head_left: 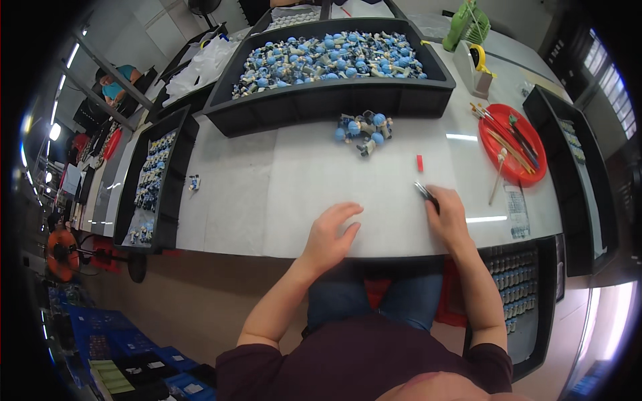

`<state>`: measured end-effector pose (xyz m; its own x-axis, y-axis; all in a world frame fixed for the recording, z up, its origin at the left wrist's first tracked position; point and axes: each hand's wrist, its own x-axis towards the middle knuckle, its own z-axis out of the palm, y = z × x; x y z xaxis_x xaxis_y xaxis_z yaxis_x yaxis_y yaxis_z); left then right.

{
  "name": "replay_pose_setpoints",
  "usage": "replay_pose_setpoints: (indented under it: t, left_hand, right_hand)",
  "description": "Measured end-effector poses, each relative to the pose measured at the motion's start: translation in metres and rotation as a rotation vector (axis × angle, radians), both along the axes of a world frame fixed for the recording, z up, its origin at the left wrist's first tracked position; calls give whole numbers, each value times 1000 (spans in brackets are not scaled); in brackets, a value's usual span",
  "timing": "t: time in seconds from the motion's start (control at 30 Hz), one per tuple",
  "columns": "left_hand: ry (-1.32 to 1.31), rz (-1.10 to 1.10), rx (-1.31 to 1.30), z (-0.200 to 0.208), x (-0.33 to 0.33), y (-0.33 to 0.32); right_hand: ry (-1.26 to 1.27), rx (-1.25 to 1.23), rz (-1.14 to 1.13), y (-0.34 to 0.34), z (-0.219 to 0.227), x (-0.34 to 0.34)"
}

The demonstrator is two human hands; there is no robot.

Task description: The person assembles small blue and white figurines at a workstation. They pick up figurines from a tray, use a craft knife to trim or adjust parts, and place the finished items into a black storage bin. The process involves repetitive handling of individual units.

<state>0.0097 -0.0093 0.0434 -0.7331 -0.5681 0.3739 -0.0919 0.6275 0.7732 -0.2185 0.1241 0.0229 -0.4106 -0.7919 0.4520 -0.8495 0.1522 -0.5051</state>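
My left hand [328, 235] hovers over the white tabletop [294, 194] near its front edge. Its thumb and fingers are apart and nothing is between them. To the right, my right hand [449, 217] is closed around a slim dark tool with a silvery tip [422, 190]; I cannot make out its exact kind. A small red piece [420, 163] lies just beyond that tip. Farther back, several small figures with light blue heads [366, 128] are heaped together, touching neither hand.
A large black bin [328, 107] full of blue-headed figures stands at the back. A red tray [537, 175] of brushes and sticks sits right, near a tape dispenser [473, 72]. Black trays flank both sides [175, 154] [582, 200]. One loose figure [194, 182] lies left.
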Motion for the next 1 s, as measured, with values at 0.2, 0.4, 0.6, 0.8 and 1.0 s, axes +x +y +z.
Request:
replay_pose_setpoints:
  t: [0.2, 0.4, 0.6, 0.8, 1.0]
  left_hand:
    - [-44, -70, 161, -12, 35, -9]
    - [25, -133, -135, 50, 23, -84]
    - [-61, -15, -113, 104, -70, -204]
    - [-442, 42, -323, 95, -168, -295]
    - [-851, -33, -231, 55, -210, -330]
  right_hand:
    - [45, 5, -240, 0, -7, -39]
    - [85, -46, -74, -57, 82, -46]
    - [-61, -69, 59, -201, 124, -81]
    - [-68, 341, 176, -298, 103, -116]
    - [150, 724, 265, -348, 86, -119]
